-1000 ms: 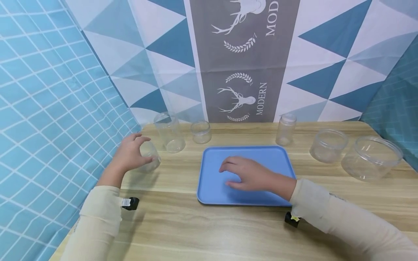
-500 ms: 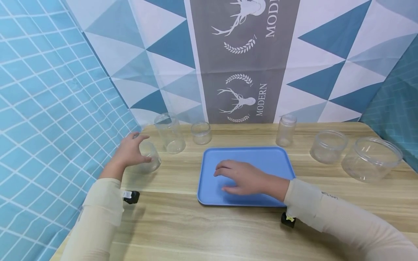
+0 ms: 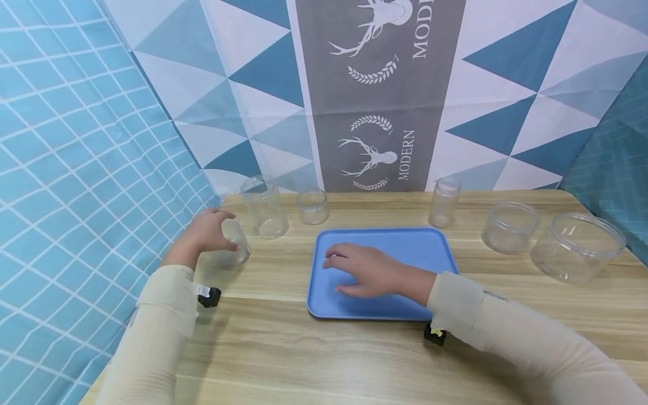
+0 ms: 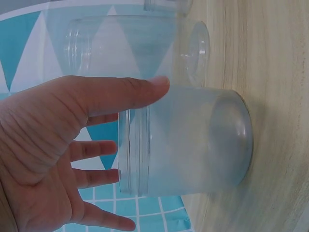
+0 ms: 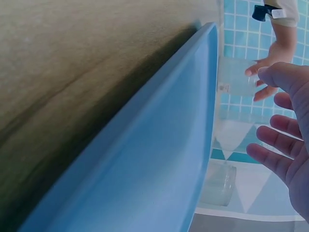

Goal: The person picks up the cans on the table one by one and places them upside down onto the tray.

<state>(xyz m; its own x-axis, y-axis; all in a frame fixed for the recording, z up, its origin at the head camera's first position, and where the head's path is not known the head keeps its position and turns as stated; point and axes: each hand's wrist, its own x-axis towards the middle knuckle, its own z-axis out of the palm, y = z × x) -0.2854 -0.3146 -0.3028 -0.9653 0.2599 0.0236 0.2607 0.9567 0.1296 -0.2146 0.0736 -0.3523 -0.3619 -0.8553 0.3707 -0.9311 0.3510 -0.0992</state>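
Observation:
At the left, a clear plastic jar point(image 4: 193, 145) stands upright on the table. My left hand point(image 3: 207, 230) is at its top, thumb along one side and the other fingers spread near the rim. The left wrist view shows these fingers point(image 4: 94, 179) fairly straight, not wrapped round the jar; whether the thumb touches it I cannot tell. Over the blue tray point(image 3: 405, 242) hovers my right hand point(image 3: 367, 270), its fingers loosely bent and nothing held. Thumb and fingers point(image 5: 277, 140) are apart in the right wrist view.
Behind the left jar stand a tall clear jar point(image 3: 265, 208) and a small low one point(image 3: 313, 207). Beyond the tray's right side are a narrow jar point(image 3: 444, 202), a wide jar point(image 3: 508, 228) and a larger one point(image 3: 577, 247). A tiled-pattern curtain point(image 3: 76, 169) borders the left.
My right hand has drifted left over the tray. My left hand stays by the jar, its wrist and forearm shifted slightly forward and right. The jars and tray have not moved.

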